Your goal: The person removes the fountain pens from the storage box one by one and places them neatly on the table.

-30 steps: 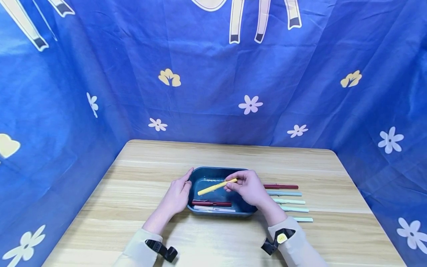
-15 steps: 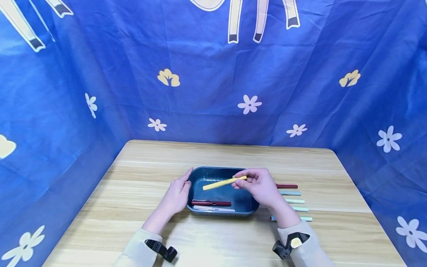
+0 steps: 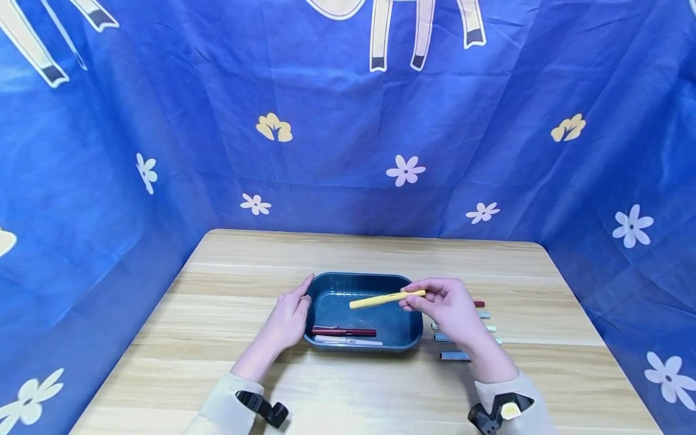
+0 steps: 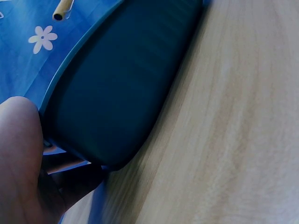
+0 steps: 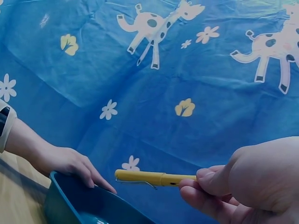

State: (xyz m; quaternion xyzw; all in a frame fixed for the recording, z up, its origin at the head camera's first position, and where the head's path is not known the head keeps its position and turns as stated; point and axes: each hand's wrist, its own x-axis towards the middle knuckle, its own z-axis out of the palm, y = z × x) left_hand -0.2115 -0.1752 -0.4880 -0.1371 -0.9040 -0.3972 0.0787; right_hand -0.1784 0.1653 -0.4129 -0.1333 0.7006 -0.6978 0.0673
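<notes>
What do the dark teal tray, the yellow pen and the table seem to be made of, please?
Dark teal tray: probably moulded plastic, smooth and slightly glossy, given its rounded corners and soft highlights.
Yellow pen: likely smooth plastic, evenly coloured, with a thin silvery clip that looks metal.
Table: wood or laminate, faintly shiny; the grain shows, but not which.

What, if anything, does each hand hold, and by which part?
Right hand: yellow pen, pinched near the end away from its clip. Left hand: tray, held at its left end.
</notes>
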